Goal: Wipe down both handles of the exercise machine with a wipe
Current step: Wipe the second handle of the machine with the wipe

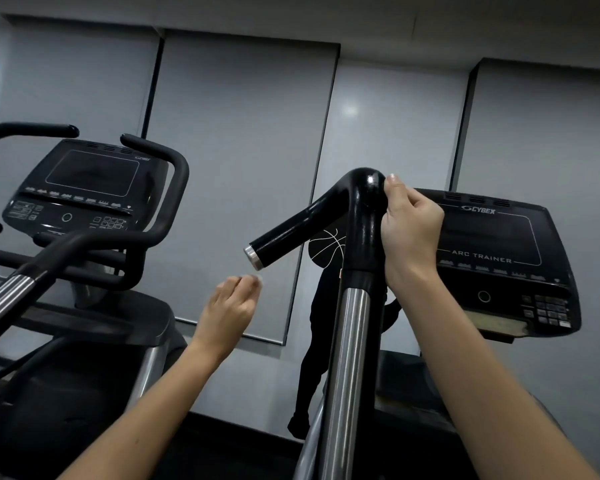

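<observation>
Gripping the black handle [309,225] just under its bend, the right hand [411,233], fingers hidden behind it, left hand [229,306] below the handle's capped end, curled on a white wipe [258,278], barely visible

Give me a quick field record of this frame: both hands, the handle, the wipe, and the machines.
left hand: raised below the handle's capped end, not touching it; fingers curled
right hand: grips the handle at its bend, thumb up on the curve
handle: glossy black, bent; silver end cap; chrome post below
wipe: not clearly visible; pale bit at the left fingertips, cannot tell what it is
console: Cybex Arc Trainer, behind the right hand, screen dark
second machine: at left, untouched
</observation>
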The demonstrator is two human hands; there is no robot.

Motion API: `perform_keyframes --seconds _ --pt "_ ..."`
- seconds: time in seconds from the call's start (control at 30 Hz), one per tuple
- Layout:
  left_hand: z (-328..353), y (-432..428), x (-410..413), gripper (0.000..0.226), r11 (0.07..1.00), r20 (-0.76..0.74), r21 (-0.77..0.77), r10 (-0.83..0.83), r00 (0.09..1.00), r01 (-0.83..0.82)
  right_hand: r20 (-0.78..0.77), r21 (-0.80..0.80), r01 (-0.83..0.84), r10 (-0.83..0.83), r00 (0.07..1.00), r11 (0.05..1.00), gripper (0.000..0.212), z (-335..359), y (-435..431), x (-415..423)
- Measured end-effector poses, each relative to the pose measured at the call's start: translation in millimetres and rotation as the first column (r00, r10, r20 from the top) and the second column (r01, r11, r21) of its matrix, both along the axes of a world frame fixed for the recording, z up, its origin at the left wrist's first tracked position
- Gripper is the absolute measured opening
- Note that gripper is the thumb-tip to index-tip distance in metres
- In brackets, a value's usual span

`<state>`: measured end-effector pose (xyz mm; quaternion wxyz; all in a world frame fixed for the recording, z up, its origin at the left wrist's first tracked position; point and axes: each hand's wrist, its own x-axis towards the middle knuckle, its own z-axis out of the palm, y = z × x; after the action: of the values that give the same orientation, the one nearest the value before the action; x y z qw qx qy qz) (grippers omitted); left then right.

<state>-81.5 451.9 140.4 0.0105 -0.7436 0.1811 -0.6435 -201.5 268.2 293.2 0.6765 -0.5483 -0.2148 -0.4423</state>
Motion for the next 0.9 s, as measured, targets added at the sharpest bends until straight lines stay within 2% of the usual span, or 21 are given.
perform_keyframes --seconds 0.03,0.1,0.17,0.27,0.37,0.47,0.5,0.67,0.7,0.77,0.83,0.9 --pt "-3 1 -3 0.054 0.998 0.001 0.025 -0.051 0.999 0.051 0.001 0.004 -0.006 0.006 1.000 1.000 0.049 0 0 1" --pt "-1 -3 -13 0.042 0.986 0.072 0.103 -0.137 0.988 0.130 0.002 0.006 -0.011 0.011 1.000 1.000 0.049 -1 0 2" --pt "15 -9 -19 0.033 0.981 0.135 0.095 -0.183 0.974 0.171 0.000 0.004 -0.003 0.003 1.000 1.000 0.051 -2 0 1" --pt "42 -8 -16 0.033 0.988 0.179 0.019 -0.152 0.972 0.151 0.000 -0.003 -0.005 0.005 1.000 1.000 0.052 -2 0 -1" --pt "48 -2 -14 0.031 0.991 0.158 0.047 -0.133 0.978 0.127 -0.005 -0.010 -0.006 0.005 1.000 1.000 0.053 -2 0 -2" --pt "44 0 -20 0.053 0.987 0.159 0.108 -0.138 0.978 0.122 -0.007 -0.008 0.000 0.000 1.000 1.000 0.052 -2 0 -3" --pt "43 1 -18 0.054 0.985 0.164 0.130 -0.130 0.978 0.109 -0.006 -0.008 0.003 -0.003 1.000 1.000 0.052 -1 0 -3" --pt "50 7 -19 0.032 0.977 0.133 0.168 -0.155 0.979 0.132 -0.001 0.001 0.018 -0.018 1.000 1.000 0.052 -1 1 -3" --pt "54 7 -19 0.035 0.976 0.111 0.135 -0.189 0.976 0.173 -0.002 0.004 0.020 -0.020 1.000 1.000 0.052 -1 1 -3" --pt "66 4 -24 0.040 0.939 0.046 -0.053 -0.337 0.940 0.339 -0.004 0.010 0.022 -0.022 1.000 1.000 0.051 -1 1 -1" --pt "80 -4 -28 0.035 0.836 -0.004 -0.312 -0.476 0.879 0.452 -0.005 0.011 0.020 -0.020 1.000 1.000 0.050 -1 0 0" --pt "97 -8 -28 0.021 0.705 -0.079 -0.562 -0.566 0.821 0.432 -0.005 0.005 0.021 -0.021 1.000 1.000 0.049 -1 -1 1"
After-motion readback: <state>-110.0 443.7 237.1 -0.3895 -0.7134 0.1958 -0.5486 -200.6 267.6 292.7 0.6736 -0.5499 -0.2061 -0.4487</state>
